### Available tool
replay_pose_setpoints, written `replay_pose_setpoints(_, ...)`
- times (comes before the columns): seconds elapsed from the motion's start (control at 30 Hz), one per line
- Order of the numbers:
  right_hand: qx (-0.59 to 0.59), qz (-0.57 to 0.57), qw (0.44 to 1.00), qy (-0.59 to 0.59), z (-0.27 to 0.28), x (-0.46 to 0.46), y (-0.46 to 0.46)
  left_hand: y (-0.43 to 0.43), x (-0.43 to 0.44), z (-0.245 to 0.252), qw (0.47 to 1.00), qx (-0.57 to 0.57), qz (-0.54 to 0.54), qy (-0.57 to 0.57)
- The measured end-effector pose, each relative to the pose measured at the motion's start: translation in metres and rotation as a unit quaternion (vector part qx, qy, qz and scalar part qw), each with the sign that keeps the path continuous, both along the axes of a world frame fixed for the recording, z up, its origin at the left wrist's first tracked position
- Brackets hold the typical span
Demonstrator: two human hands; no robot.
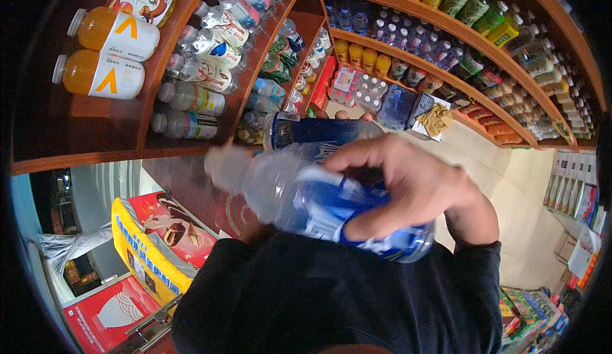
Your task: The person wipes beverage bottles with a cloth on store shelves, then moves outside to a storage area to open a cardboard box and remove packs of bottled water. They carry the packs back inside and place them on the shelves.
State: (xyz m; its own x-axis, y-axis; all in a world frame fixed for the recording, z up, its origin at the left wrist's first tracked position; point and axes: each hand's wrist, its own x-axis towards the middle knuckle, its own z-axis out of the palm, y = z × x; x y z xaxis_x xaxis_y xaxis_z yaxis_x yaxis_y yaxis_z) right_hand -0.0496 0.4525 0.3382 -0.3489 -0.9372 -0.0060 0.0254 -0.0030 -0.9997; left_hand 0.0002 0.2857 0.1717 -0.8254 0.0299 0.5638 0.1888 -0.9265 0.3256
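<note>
My right hand grips a clear plastic bottle with a blue-and-white label. The bottle lies on its side in front of my chest, its cap pointing left and blurred. Just beyond it is a dark blue cylindrical container with a pale barcode patch at one end. Fingertips of my left hand curl over its far side; the palm is hidden behind the two drinks. Whether the bottle and the container touch cannot be made out.
Wooden shelves on the left carry orange juice bottles and clear bottles. Long shelves across the back hold many drinks. Shrink-wrapped packs and a box with a tan cloth stand on the tiled floor. A yellow-edged cover sits lower left.
</note>
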Motion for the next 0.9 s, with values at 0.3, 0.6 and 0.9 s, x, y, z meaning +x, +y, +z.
replay_pose_setpoints(0.3, -0.236, -0.135, 0.888, -0.37, -0.115, -0.15, -0.013, -0.042, -0.045, -0.038, 0.988, 0.092, 0.106, 0.062)
replay_pose_setpoints(0.6, -0.078, -0.36, 0.858, -0.359, -0.318, -0.311, -0.108, -0.072, -0.013, -0.039, 0.958, 0.11, 0.266, -0.002)
replay_pose_setpoints(0.9, -0.033, -0.367, 0.923, -0.108, -0.4, -0.415, -0.261, -0.008, 0.04, -0.019, 0.871, 0.082, 0.48, -0.07)
